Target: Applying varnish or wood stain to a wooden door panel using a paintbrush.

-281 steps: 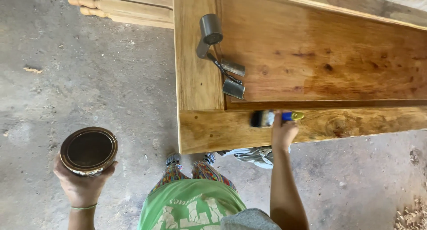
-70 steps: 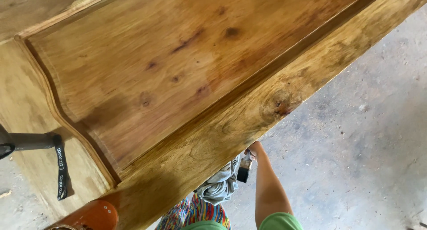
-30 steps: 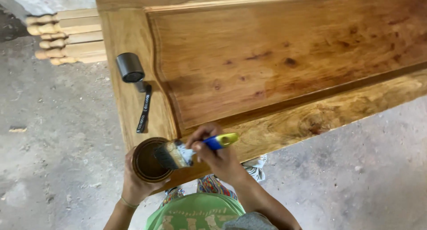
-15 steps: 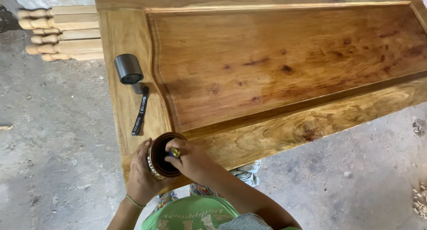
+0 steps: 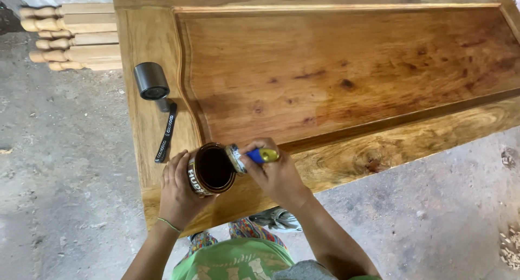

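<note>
Can [image 5: 212, 169] of dark finish, tilted, over near edge of wooden door [image 5: 346, 74]; clasped around its side by left hand [image 5: 179, 190]. Brush [image 5: 246, 156] pinched in right hand [image 5: 276, 174], bristles at can mouth. Black torch [image 5: 153, 84] with strap lying on door, apart. Risks: spill onto door or floor if tilted further; drips from overloaded bristles.

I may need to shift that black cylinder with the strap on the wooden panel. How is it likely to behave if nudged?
The black cylinder looks rigid and seems to lie partly on its side, so a nudge would probably roll it on the smooth wooden panel. Its strap lies limp and flat, so it would likely trail behind floppily. It sits near the panel's edge, so it might drop off.
</note>
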